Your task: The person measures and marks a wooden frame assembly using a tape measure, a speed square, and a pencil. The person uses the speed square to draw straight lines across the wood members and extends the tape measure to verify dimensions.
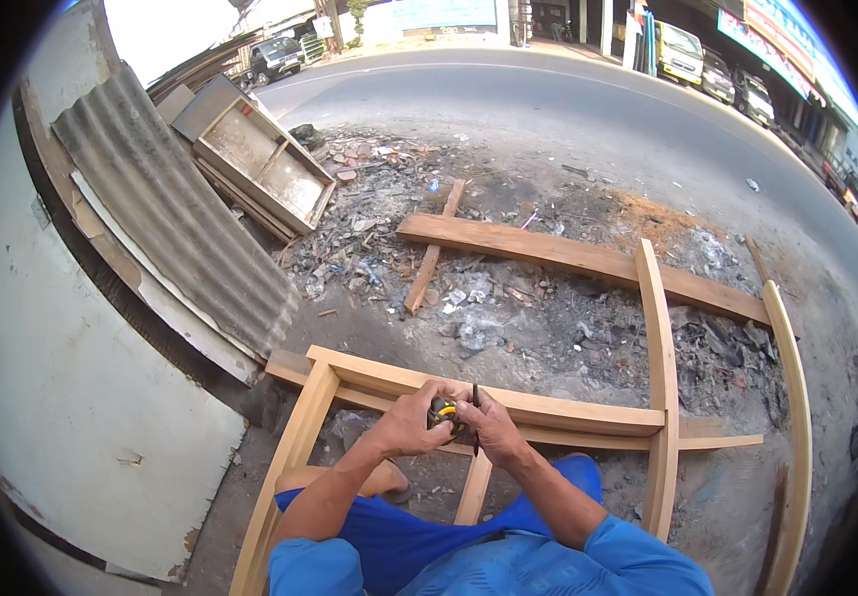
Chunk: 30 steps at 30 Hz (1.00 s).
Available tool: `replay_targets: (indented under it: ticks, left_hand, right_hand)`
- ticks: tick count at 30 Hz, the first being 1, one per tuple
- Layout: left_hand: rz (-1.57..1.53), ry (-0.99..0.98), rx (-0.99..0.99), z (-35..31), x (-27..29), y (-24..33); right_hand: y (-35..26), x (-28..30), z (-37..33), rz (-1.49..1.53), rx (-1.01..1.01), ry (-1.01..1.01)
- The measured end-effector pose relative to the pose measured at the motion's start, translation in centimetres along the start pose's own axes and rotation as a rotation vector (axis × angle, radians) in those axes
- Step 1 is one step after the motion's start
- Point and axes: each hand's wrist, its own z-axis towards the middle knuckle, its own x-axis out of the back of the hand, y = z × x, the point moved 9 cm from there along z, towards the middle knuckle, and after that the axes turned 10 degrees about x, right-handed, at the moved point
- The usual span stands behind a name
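Observation:
A black and yellow tape measure (442, 411) sits in my left hand (407, 421), whose fingers wrap round it. My right hand (492, 427) is close against it, pinching a thin dark pencil-like stick (476, 395) that stands roughly upright. Both hands are over the long light-wood rail (568, 413) of a wooden frame. A left side beam (285, 467) and a right upright beam (656, 338) meet this rail. Below my hands a shorter crosspiece (474, 489) runs toward me between my knees. Whether the tape is drawn out is hidden by my fingers.
Beyond the frame, a brown plank (548, 250) lies across a short wood piece (436, 248) on rubble-strewn ground. A curved-looking beam (791, 437) stands right. Corrugated sheet (171, 209) and a pale panel (91, 377) line the left, near an old wooden tray-like frame (265, 164). A road (508, 94) passes behind.

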Motion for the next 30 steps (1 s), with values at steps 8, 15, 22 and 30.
replay_targets:
  ticks: [8, 15, 22, 30]
  left_hand:
    - [-0.055, 0.130, -0.004, -0.4, 3.6, -2.5]
    - [-0.051, 0.174, -0.046, -2.4, 4.7, -3.6]
    - [-0.050, 0.177, -0.041, -3.5, 5.4, -4.2]
    - [-0.044, 0.249, -0.054, -4.3, 5.9, -4.8]
  right_hand:
    - [-5.6, 7.1, -1.5, -0.493, 0.331, 0.293]
    - [-0.7, 12.2, -5.1, -0.533, 0.174, 0.294]
    - [11.3, 9.3, -8.1, -1.328, -0.047, -0.196]
    - [17.9, 7.1, -9.5, -1.764, 0.135, -0.415]
